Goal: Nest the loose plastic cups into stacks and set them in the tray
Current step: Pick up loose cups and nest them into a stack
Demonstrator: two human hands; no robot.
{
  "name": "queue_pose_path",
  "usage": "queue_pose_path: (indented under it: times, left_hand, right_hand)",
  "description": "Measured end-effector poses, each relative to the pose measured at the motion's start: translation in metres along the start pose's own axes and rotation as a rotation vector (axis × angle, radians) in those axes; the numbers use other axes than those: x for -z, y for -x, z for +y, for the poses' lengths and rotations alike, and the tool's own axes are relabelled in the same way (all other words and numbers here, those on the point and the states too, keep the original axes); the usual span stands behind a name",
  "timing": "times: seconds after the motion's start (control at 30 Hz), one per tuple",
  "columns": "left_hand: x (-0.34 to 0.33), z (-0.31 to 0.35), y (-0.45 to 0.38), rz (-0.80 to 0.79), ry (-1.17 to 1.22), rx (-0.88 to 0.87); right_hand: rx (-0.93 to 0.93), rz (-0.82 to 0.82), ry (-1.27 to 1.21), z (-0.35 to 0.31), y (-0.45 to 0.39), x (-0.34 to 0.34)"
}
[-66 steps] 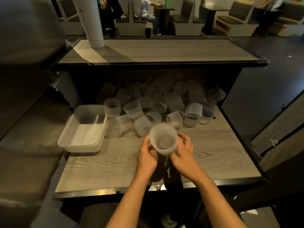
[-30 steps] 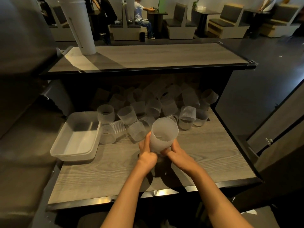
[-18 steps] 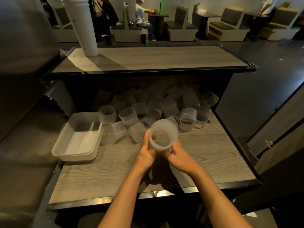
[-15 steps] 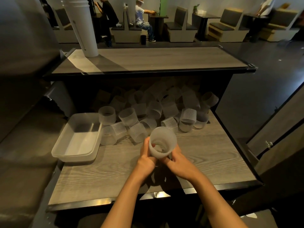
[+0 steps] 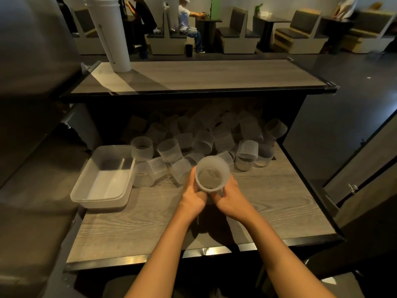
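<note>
A two-level counter (image 5: 214, 211) with a grey wood-grain top and black edging stands on a dark, glossy floor (image 5: 354, 100). A white column (image 5: 111, 37) rises from its upper shelf (image 5: 204, 76). Beyond are upholstered booth seats (image 5: 238, 33), small dark tables (image 5: 207, 29) and pale walls.

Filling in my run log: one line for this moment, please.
step: nesting | left hand + right hand: gripping cup stack | tray: holds no cups | loose cups: piled behind
</note>
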State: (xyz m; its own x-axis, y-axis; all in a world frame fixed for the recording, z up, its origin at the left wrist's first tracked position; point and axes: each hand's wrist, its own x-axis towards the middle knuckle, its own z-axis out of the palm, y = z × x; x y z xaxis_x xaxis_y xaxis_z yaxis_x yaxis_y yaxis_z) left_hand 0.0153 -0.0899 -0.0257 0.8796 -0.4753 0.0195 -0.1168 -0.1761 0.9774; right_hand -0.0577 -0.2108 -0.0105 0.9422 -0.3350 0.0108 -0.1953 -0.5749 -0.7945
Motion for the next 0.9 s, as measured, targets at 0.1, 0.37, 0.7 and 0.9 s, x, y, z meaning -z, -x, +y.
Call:
queue_pose_path:
  times: [0.1,0.37,0.7,0.9]
  left_hand:
    - [-0.003,-0.006,-0.007,-0.058,-0.089,0.092]
    - [-0.004,-0.031,0.010,-0.158,-0.011,0.395]
    - [0.021,-0.006,0.014,0.123,0.017,0.159]
    - [0.037,0.001,-0.009,0.271,-0.002,0.122]
  right_hand:
    - [-0.051,-0.026,-0.039,0.014,-0.004,-0.006]
    - [-0.286,-0.105,-0.092,0.036,0.018,-0.019]
    - [-0.001,0.059,-0.124,0.001,-0.003,-0.027]
    - [0.095,0.095,-0.139,-0.037,-0.040,-0.035]
